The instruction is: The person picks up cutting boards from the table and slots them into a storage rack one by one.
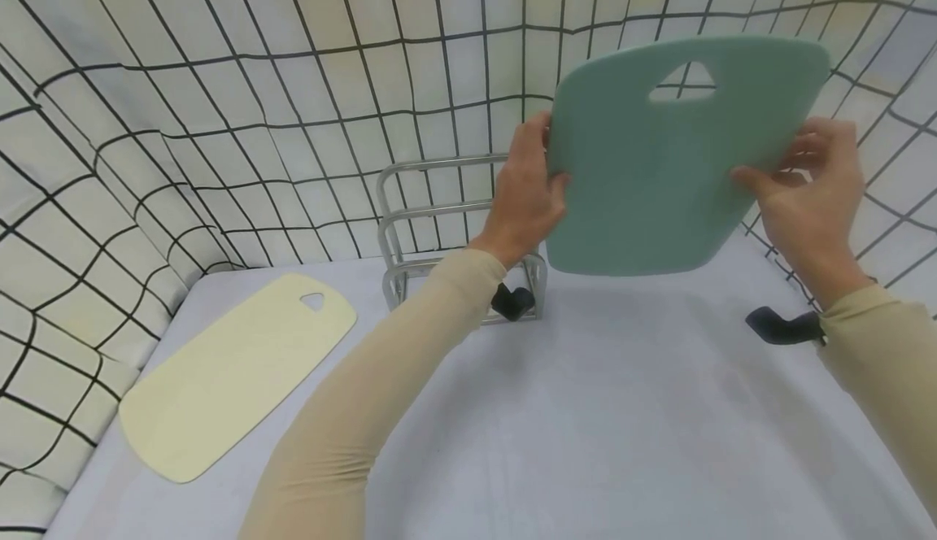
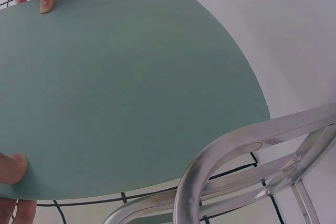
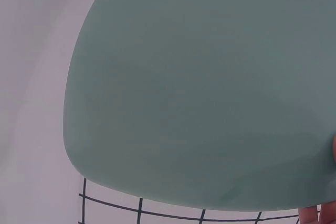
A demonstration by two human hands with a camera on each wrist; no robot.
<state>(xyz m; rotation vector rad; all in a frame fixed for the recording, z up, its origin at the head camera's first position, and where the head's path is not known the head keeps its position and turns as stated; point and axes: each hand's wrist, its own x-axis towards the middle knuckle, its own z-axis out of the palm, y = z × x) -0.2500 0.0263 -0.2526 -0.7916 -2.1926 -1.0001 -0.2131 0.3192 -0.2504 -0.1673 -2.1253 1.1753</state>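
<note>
Green board point(image 1: 644, 190) slants lengthwise, holed end point(image 1: 754, 68) up, left hand point(image 1: 521, 190) and right hand point(image 1: 821, 190) gripping it.

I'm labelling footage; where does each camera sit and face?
Head: worn on the head, facing forward and down at the green board; left hand, right hand, sleeves show.
Left wrist: on that wrist, facing the board and rack; parts of both hands show.
Right wrist: on that wrist, facing the board; fingers show.
Wrist views share the board.
</note>
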